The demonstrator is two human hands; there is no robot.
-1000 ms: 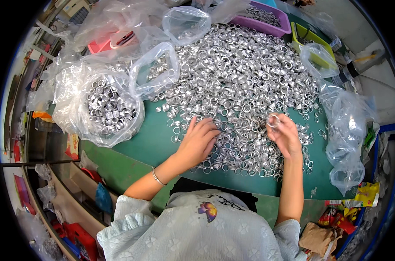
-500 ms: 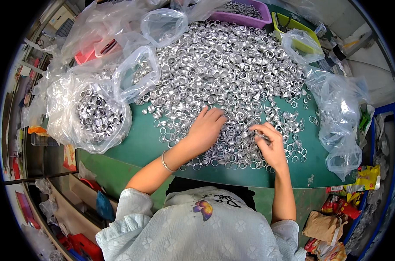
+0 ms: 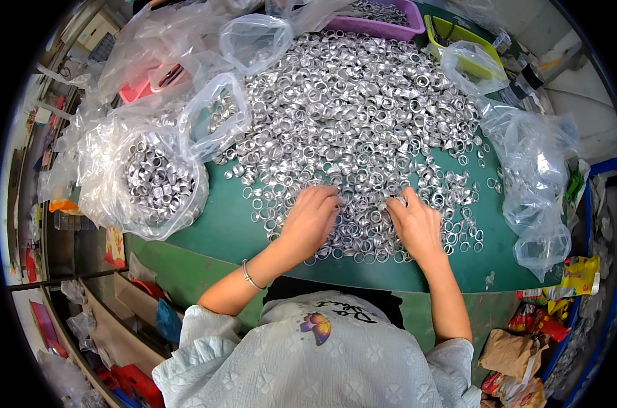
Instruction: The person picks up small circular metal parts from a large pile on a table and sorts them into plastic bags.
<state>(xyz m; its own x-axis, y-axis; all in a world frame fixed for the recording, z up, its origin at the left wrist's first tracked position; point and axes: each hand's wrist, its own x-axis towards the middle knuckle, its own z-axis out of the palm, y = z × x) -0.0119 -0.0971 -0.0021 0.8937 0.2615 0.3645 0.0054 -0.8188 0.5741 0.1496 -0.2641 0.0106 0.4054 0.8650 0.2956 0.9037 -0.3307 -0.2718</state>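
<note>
A wide heap of silver metal rings (image 3: 349, 102) covers the middle of the green table (image 3: 216, 234). At the heap's near edge, my left hand (image 3: 312, 219) rests with its fingers curled together, their tips among the rings; anything between them is hidden. My right hand (image 3: 417, 223) is close by on the right, thumb and fingers drawn into a pinch over the rings. What it pinches is too small to make out. Looser rings (image 3: 461, 234) lie around the right hand. An open clear plastic bag (image 3: 198, 204) holding more rings stands to the left.
Behind the heap are a purple basket (image 3: 383, 30) of metal pieces and a yellow-green basket (image 3: 482, 46). Clear plastic bags (image 3: 536, 163) lie along the right side, others at the back left by a pink tray (image 3: 137, 90). Packages (image 3: 516, 353) sit below the table at right.
My left hand has drawn back toward me and slightly left, its fingers more curled. The fingers of my right hand have closed from a looser curve into a pinch.
</note>
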